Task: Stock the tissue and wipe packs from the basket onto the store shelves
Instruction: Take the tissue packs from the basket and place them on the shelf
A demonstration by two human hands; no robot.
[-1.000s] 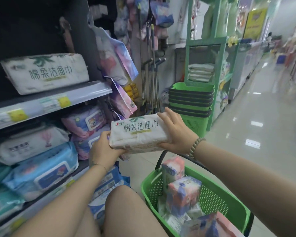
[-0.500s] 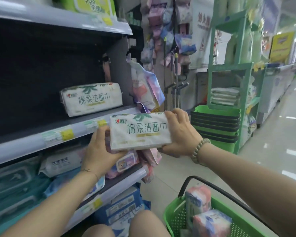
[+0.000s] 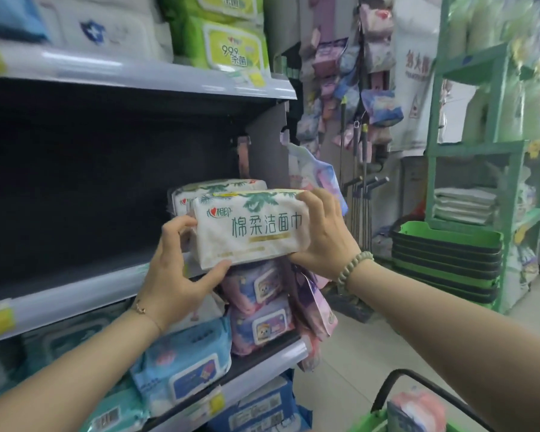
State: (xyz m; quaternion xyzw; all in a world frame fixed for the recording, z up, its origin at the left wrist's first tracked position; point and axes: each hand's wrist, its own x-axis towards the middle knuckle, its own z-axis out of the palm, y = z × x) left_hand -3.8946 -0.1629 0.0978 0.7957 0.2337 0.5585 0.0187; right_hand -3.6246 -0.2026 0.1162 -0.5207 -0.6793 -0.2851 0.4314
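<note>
At center frame, before the dark middle shelf [image 3: 75,294], I hold a white tissue pack [image 3: 250,227] between both hands. My left hand [image 3: 175,275] clamps its lower left corner, thumb underneath and fingers curled over the end; my right hand [image 3: 321,235] wraps the right end, fingers over the top edge. Both hands are closed on this one pack, well apart from each other at its two ends.

Just behind it, an identical pack [image 3: 219,190] already sits on the shelf near the right upright, so by my reckoning at least one of this kind is stocked. The pack in my hands seems not yet set down: it hangs at the shelf's front edge, overlapping the one behind. Most of that shelf, toward the left of the frame, lies bare and dark.

At lower right, the green basket [image 3: 368,424] shows only its rim and black handle [image 3: 418,377], with a pink-wrapped pack [image 3: 418,406] inside, so more remains to shelve; how much more I cannot tell.

Printed face toward me, the held pack runs its long axis left to right across the frame, parallel to the shelf edge, right end tilted slightly up and characters upright.

Wipe packs [image 3: 256,310] fill the shelf below.
</note>
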